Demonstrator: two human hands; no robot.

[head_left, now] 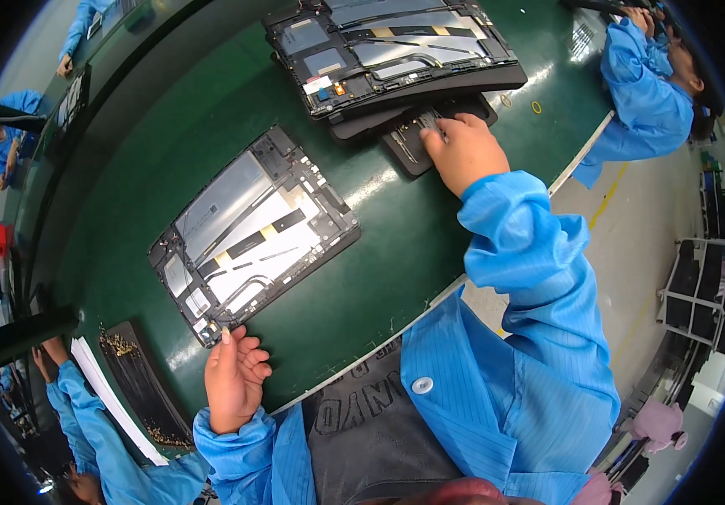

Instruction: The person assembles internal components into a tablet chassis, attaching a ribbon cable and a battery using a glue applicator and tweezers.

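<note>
An opened tablet lies on the green bench with its inside up, showing silver battery panels, black cables and a dark frame. My left hand is at its near left corner, palm up, fingers loosely curled and apart, thumb close to the corner. Nothing shows in that hand. My right hand reaches over a small black tray of thin metal parts. Its thumb and fingers come together over those parts, and whatever is between the tips is hidden. Above the tray, more opened tablets rest on black foam trays.
Two yellow rubber bands lie right of the stack. A dark tray of black strips with gold ends sits at the lower left beside a white edge strip. A co-worker in blue sits at the right; other people work at the left.
</note>
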